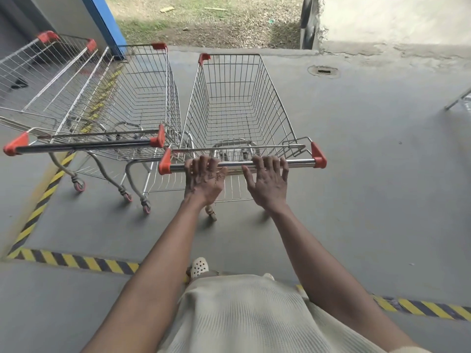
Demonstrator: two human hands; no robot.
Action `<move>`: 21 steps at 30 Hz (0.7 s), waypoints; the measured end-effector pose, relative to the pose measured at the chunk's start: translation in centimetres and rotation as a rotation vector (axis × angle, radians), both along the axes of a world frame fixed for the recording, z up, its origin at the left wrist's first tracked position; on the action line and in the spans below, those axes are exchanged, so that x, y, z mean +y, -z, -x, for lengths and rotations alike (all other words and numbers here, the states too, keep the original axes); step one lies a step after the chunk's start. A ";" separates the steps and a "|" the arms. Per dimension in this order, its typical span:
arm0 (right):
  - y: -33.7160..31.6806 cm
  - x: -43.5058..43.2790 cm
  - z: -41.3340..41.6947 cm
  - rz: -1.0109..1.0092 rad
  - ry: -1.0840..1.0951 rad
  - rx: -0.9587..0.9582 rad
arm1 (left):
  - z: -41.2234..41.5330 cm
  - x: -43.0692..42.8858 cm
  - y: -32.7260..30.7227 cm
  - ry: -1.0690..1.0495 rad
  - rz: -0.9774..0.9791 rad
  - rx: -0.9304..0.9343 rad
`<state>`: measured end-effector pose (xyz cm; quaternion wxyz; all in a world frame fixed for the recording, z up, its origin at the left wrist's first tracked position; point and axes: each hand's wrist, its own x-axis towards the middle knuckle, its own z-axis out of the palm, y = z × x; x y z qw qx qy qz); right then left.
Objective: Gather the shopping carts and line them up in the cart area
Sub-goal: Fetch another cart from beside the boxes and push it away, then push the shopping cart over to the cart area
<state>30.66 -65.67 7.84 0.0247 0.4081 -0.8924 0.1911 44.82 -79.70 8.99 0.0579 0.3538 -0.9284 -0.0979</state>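
Fingers (202, 163) of the left hand (204, 183) curl over the chrome handle bar (299, 163) and grip it, while fingers (270, 163) of the right hand (267, 187) lie spread and nearly straight across the same bar. The bar belongs to a silver wire shopping cart with orange corner caps (237, 98), standing inside the yellow-and-black striped floor line (76, 261). Just beside it on the left stands a second wire cart with a dark handle (142, 98), with a third wire cart (38, 72) beyond
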 end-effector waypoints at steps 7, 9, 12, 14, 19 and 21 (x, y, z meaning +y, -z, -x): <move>0.0 -2.0 -0.7 -0.076 -0.018 -0.021 | 0.1 -2.5 -0.5 -0.041 -0.082 -0.041; 0.1 -1.9 -0.7 -0.092 -0.024 -0.012 | 0.2 -2.5 -0.5 -0.049 -0.083 -0.035; 0.2 -1.5 -0.8 -0.114 -0.036 0.017 | 0.2 -2.3 -0.5 -0.050 -0.076 -0.044; 0.1 -1.2 -0.7 -0.149 -0.034 0.038 | 0.2 -2.1 -0.6 -0.048 -0.064 -0.061; 0.2 -0.4 -0.7 -0.244 -0.048 0.037 | 0.2 -1.6 -0.1 -0.068 -0.085 -0.061; -0.1 0.0 -0.6 -0.260 -0.052 0.029 | -0.1 -1.1 0.2 -0.061 -0.068 -0.061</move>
